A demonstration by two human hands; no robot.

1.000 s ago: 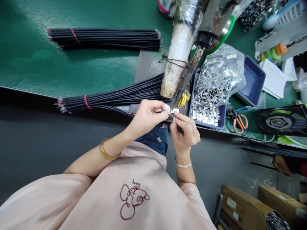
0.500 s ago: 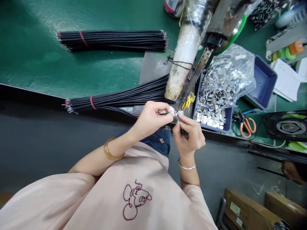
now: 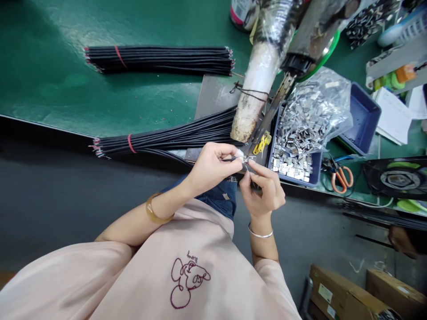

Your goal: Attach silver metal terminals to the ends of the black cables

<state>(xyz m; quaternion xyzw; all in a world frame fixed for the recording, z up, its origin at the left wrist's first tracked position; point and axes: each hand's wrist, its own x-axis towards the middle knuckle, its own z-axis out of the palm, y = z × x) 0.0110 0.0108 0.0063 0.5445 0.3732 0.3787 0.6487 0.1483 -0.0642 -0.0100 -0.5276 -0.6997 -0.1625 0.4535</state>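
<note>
My left hand (image 3: 213,166) is pinched shut on a thin black wire and a small metal clip (image 3: 249,158) at the bench's near edge. My right hand (image 3: 263,189) is closed beside it, its fingertips on the same clip and a thin dark piece held below; what that piece is I cannot make out. Both hands meet just below a wrapped white tool arm (image 3: 255,84) and a metal strip (image 3: 271,111). A bundle of black wires (image 3: 167,135) with a red band lies to the left of my hands.
A second black wire bundle (image 3: 160,60) lies farther back on the green mat (image 3: 66,89). A blue tray (image 3: 312,175) of metal clips with a plastic bag (image 3: 313,111) stands right of my hands. Orange scissors (image 3: 340,175), a fan (image 3: 398,178) and cardboard boxes (image 3: 336,289) are on the right.
My hands stay together at the clip; the right fingers shifted slightly. The view moved a little, so everything sits slightly more to the right and lower.
</note>
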